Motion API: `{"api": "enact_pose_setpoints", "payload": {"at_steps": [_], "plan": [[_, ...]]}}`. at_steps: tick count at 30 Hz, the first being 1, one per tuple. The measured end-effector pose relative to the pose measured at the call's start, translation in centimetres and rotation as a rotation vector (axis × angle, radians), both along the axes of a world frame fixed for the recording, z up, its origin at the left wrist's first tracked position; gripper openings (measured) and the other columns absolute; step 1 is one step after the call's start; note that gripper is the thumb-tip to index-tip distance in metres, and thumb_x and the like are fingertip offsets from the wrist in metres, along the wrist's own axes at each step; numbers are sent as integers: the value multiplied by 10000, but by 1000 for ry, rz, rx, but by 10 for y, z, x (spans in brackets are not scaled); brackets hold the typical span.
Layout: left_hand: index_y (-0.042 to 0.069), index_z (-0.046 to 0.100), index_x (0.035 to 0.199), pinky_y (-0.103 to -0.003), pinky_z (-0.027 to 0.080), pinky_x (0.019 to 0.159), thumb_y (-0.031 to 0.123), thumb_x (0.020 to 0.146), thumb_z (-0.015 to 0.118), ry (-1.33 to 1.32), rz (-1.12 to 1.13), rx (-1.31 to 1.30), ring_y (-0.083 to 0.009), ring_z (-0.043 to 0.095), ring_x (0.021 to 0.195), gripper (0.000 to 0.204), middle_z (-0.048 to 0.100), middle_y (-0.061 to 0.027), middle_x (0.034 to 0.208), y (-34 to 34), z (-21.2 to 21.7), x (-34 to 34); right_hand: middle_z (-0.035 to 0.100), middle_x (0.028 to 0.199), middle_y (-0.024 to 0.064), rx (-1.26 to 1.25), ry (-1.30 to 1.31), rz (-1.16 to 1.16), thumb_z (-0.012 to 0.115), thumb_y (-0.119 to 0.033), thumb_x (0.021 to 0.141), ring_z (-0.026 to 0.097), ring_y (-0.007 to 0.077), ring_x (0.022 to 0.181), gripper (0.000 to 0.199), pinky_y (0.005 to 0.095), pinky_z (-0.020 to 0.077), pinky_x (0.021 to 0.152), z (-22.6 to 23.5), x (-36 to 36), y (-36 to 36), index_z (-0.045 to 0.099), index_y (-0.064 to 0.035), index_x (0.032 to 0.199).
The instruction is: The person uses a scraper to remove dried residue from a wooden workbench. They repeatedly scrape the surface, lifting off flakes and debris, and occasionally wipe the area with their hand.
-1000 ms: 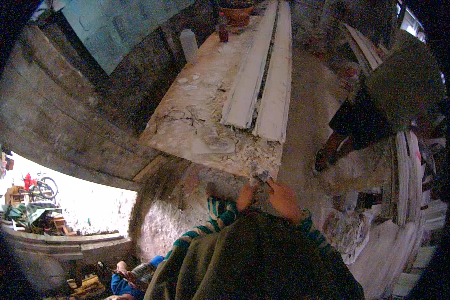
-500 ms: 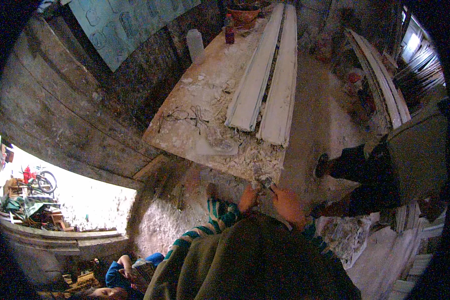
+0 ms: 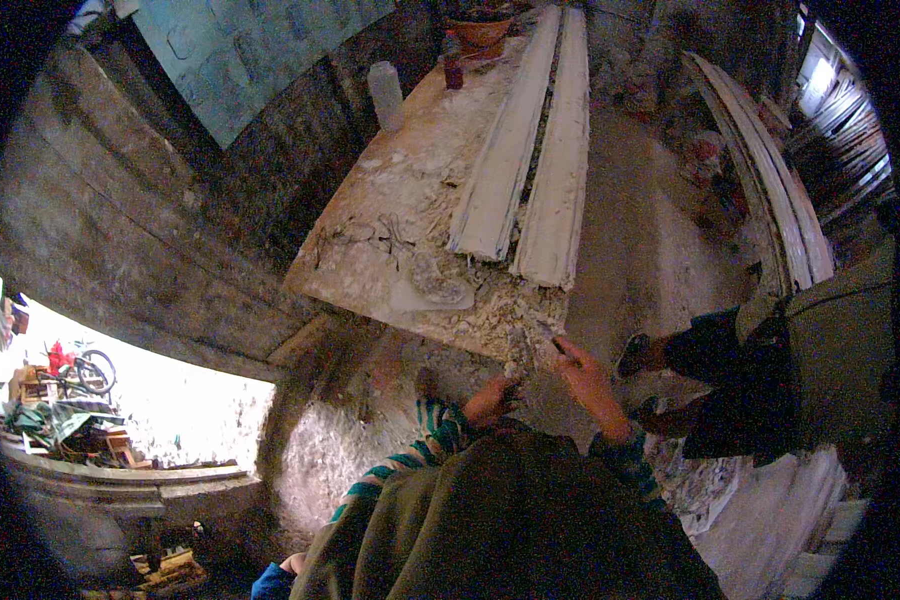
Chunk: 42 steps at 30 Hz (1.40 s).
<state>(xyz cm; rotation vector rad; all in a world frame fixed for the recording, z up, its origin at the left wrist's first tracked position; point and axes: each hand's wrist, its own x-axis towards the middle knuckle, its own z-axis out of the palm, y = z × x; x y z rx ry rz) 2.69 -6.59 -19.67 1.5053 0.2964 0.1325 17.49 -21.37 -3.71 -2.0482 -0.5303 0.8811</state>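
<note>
Right hand pinched shut on a small tool, too small to identify, at the near edge of the worktable. Left hand curled beside it at eight o'clock; grip impossible to tell. Tool's long axis ran toward ten o'clock, tip down in the pale debris, probably to scrape there. Beyond, at twelve o'clock, lay two long white boards, lengthwise along the top.

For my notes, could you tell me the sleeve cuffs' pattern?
Teal and white stripes on the left cuff, head view.
</note>
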Motion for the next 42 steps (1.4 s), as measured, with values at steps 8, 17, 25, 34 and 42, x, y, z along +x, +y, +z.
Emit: {"api": "enact_pose_setpoints", "payload": {"at_steps": [8,17,25,34,42], "plan": [[152,549,1098,-254,467,631,379,974,453,104,59,-1099,-121,538,726,276,563,4,892,-5,15,4,649,1035,126,6,-340,262,535,-268,939,626,266,901,389,367,486,824,33,-30,-34,521,-162,1313],[155,547,1077,-241,432,580,422,969,420,183,166,-872,-91,486,686,315,534,23,872,-21,21,13,628,1091,192,-175,-415,328,518,-246,926,611,380,954,387,451,480,850,54,-63,-16,524,-176,1307],[165,485,921,-252,360,504,465,958,459,168,159,-857,-97,417,595,304,451,33,735,-21,22,13,630,1022,237,-208,-362,249,478,-260,934,603,425,907,388,489,478,810,44,-58,3,521,-156,1306],[156,482,833,-246,316,469,508,935,488,193,150,-862,-97,384,531,366,447,29,662,-15,29,14,621,1148,199,145,-414,253,518,-254,925,600,345,1049,384,402,462,908,-15,-5,34,540,-113,1281],[153,553,916,-230,347,476,501,947,462,109,81,-962,-88,424,552,362,503,44,705,-16,30,14,597,1217,169,-458,-80,339,497,-259,936,576,321,1118,415,367,428,962,60,-52,-31,500,-107,1323]]}}
